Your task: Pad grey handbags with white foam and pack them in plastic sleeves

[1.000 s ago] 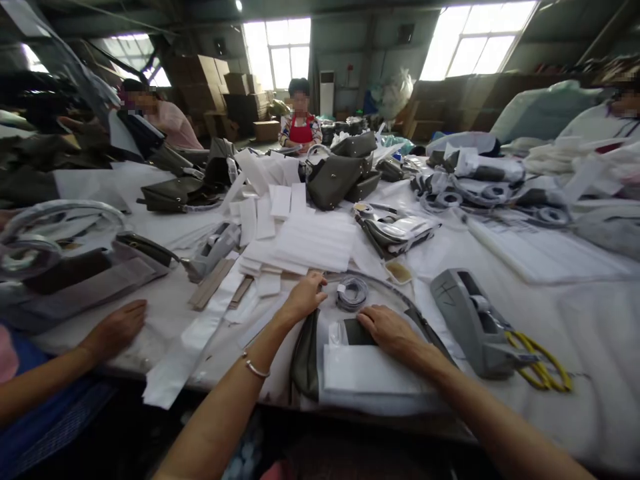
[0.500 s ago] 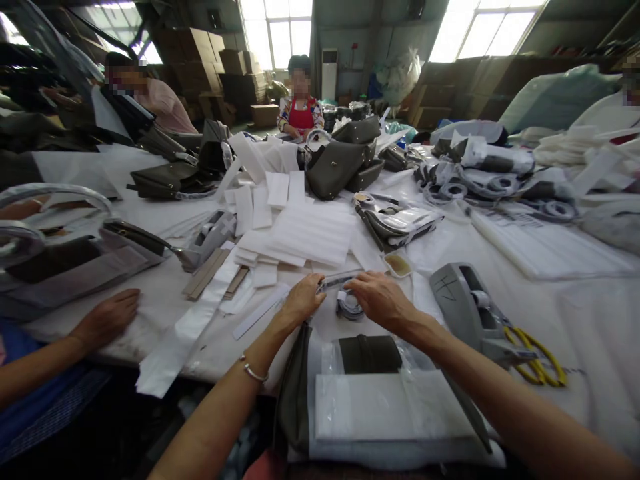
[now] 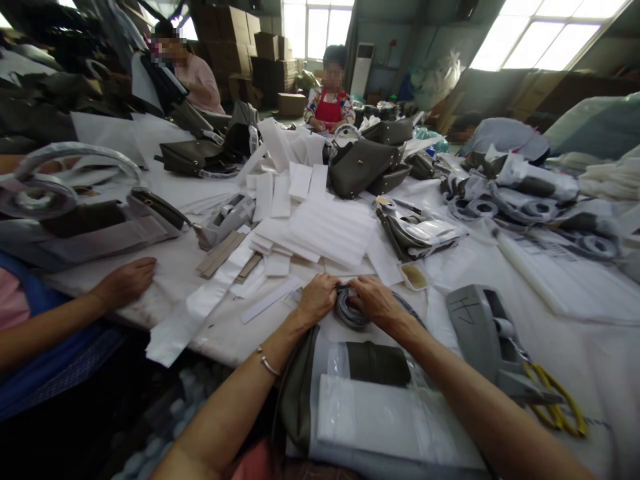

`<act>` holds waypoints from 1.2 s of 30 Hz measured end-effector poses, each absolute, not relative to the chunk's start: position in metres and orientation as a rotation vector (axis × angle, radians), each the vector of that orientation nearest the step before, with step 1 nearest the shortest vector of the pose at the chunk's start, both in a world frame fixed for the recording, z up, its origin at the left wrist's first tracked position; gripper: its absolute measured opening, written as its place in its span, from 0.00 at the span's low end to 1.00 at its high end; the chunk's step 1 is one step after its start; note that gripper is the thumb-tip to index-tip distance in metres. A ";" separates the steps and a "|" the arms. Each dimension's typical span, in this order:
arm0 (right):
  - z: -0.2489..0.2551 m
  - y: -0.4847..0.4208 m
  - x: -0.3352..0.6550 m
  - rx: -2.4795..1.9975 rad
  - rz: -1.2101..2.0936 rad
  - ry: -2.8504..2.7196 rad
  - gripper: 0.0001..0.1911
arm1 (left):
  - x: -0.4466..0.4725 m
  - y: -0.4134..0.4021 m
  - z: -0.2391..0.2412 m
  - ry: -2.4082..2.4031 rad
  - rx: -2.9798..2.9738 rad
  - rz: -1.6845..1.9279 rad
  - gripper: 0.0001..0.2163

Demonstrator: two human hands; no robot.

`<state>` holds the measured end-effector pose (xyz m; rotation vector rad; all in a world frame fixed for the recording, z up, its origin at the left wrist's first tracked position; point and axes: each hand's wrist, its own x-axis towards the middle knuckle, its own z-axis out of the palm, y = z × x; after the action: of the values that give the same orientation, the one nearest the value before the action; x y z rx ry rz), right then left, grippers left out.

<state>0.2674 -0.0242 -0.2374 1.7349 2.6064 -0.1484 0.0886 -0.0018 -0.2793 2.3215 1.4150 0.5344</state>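
A dark olive handbag (image 3: pixel 299 405) lies in front of me, its side partly covered by white foam sheet (image 3: pixel 373 413) and clear plastic. Just beyond it is a coiled, plastic-wrapped bag strap (image 3: pixel 354 317). My left hand (image 3: pixel 319 297) is closed at the coil's left edge, fingertips pinching the strap. From the right, my right hand (image 3: pixel 374 301) is also closed on the strap, its fingers over the coil's upper side. The two hands nearly meet, and they hide part of the coil.
Right of my arm stand a grey tape dispenser (image 3: pixel 477 327) and yellow-handled scissors (image 3: pixel 557 400). White foam pieces (image 3: pixel 330 230) and grey-brown strips (image 3: pixel 223 253) lie ahead. A co-worker's hand (image 3: pixel 127 283) rests at the left; more handbags (image 3: pixel 365 163) are piled farther back.
My hands have come closer together, and the strap stretched between them is now gathered at the coil, which looks larger. The whole view has swung left.
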 end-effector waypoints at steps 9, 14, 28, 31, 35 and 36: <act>-0.238 -0.011 0.265 1.734 -0.221 2.545 0.17 | 0.100 -0.008 -0.270 1.479 2.343 0.484 0.11; -0.236 -0.014 0.261 1.703 0.026 2.587 0.12 | 0.108 -0.010 -0.268 1.497 2.377 0.440 0.11; -0.236 -0.016 0.257 1.814 -0.144 2.478 0.10 | -0.002 -0.050 -0.246 1.924 2.326 0.184 0.11; -0.239 -0.015 0.258 1.837 -0.190 2.484 0.09 | -0.019 -0.063 -0.250 1.939 2.325 0.082 0.14; -0.240 -0.014 0.258 1.838 -0.215 2.512 0.09 | -0.016 -0.057 -0.255 1.928 2.288 0.145 0.14; -0.239 -0.015 0.259 1.831 -0.218 2.524 0.10 | -0.016 -0.052 -0.255 1.926 2.264 0.188 0.13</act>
<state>0.2588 -0.0146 -0.2392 1.8310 2.5243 -0.2179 -0.0157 -0.0520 -0.2546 2.2635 1.9259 0.1879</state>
